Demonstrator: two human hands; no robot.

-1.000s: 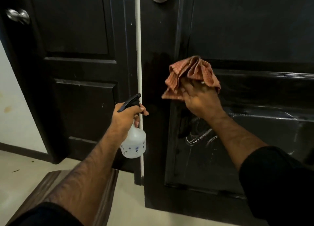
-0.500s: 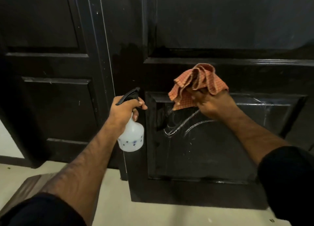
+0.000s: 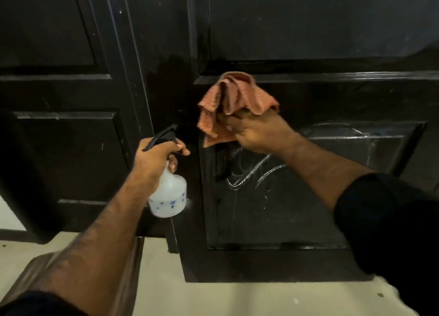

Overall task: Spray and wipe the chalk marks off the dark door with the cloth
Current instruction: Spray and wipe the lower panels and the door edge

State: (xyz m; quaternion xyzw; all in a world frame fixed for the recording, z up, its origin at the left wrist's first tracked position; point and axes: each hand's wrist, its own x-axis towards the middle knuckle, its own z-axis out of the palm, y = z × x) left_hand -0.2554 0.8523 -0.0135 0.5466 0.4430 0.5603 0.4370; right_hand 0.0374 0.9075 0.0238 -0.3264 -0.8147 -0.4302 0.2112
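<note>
A crumpled orange checked cloth (image 3: 234, 102) is gripped by the right hand (image 3: 257, 135), whose fingers are curled into its lower folds. The cloth is held against the dark door (image 3: 308, 42) at the upper left corner of the lower recessed panel, just below the horizontal rail. The upper folds are seen to fan out above the knuckles.

White chalk marks (image 3: 251, 173) are visible on the panel below and to the right of the cloth: curved strokes under the wrist, and fainter lines near the panel's upper right corner.

A translucent spray bottle (image 3: 168, 194) with a black nozzle is held by its neck in the left hand (image 3: 156, 159). The fingers are wrapped round the neck, with one finger lying near the trigger. The bottle is held just left of the panel, in front of the door's edge, apart from the cloth.

A second dark door (image 3: 59, 137) is located to the left. A pale floor (image 3: 237, 299) is seen below.
</note>
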